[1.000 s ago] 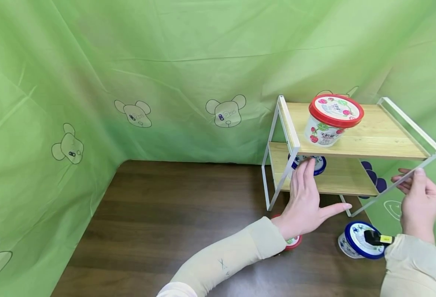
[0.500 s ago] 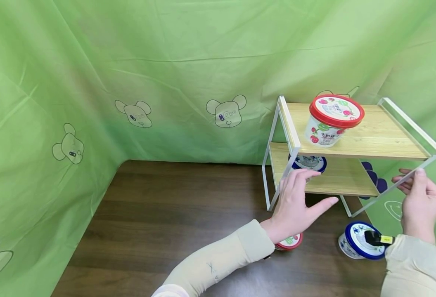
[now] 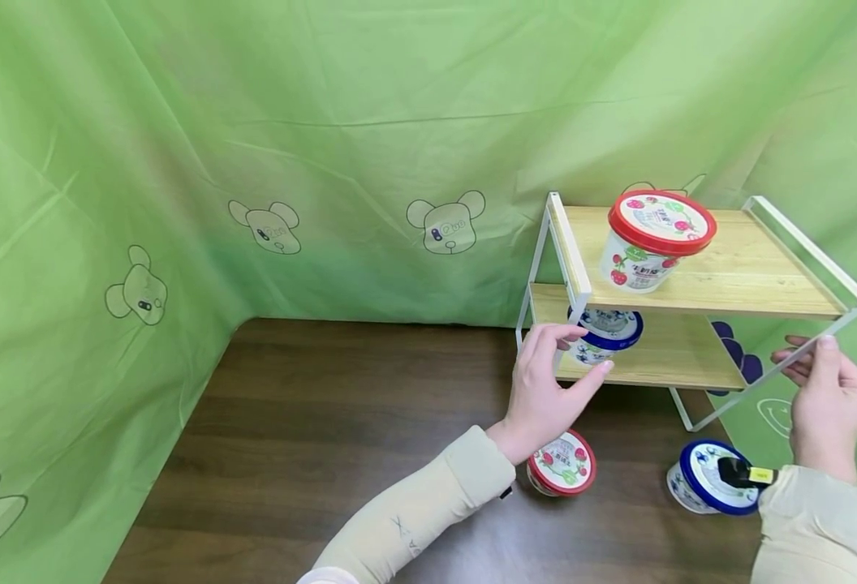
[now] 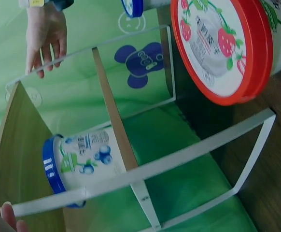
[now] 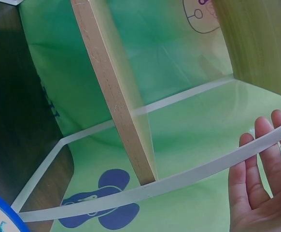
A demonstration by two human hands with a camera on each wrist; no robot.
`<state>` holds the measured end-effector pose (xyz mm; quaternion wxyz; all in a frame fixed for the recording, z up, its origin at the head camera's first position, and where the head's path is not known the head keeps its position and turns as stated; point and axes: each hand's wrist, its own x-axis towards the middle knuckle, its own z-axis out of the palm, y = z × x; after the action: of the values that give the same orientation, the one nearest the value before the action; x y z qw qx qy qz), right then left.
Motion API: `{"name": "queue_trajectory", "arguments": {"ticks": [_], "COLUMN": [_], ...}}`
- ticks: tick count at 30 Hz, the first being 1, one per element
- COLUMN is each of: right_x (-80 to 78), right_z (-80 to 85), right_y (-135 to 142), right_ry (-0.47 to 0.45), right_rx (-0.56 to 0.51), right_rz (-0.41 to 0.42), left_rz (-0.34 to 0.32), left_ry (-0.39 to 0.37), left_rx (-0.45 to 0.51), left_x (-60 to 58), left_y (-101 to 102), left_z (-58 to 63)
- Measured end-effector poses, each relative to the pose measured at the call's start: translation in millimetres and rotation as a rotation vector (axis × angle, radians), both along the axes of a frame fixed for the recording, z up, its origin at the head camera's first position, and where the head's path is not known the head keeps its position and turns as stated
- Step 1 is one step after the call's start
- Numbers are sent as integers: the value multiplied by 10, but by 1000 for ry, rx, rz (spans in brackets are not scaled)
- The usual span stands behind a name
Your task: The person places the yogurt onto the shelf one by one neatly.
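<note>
Left hand (image 3: 544, 397): I've drawn back from the blue tub (image 3: 613, 331), fingers spread.
Right hand (image 3: 833, 397): my fingers extend loosely behind the rack bar (image 5: 203, 171).
Blue tub: upright on lower shelf (image 3: 680, 349).

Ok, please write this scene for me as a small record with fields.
shelf: two-tier rack, wooden boards, white frame
upper board: red-lid tub
lower board: blue-lid tub, near its left end
table: brown wood-patterned surface, with a strawberry tub and a blueberry tub
lids: on all four
left hand: by the left front post; contact unclear
right hand: at the right front post, fingers extended; firm grip not evident
backdrop: green cloth, bear drawings
</note>
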<state>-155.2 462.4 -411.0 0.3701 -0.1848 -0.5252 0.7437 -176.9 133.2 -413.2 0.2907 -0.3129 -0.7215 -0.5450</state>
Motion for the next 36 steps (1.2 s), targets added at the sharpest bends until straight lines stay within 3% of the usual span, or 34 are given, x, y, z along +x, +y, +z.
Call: {"name": "queue_trajectory", "arguments": {"ticks": [6, 14, 18, 27, 32, 36], "right_x": [17, 21, 18, 20, 1, -14], "right_z": [14, 18, 14, -4, -36, -46], "right_y": [-32, -43, -38, -24, 14, 31], "right_ry": [19, 35, 28, 18, 10, 10], "right_rx": [1, 21, 29, 31, 28, 17], "right_rz": [9, 10, 9, 7, 2, -4], "left_rz": [24, -3, -29, -134, -139, -131], "left_ry": [-27, -43, -69, -211, -288, -281], "left_rx": [74, 121, 105, 84, 41, -12], "left_x": [-105, -221, -253, -283, -317, -367], "left_y": [-72, -103, -106, -95, -82, -90], "left_z": [27, 71, 103, 177, 202, 225]}}
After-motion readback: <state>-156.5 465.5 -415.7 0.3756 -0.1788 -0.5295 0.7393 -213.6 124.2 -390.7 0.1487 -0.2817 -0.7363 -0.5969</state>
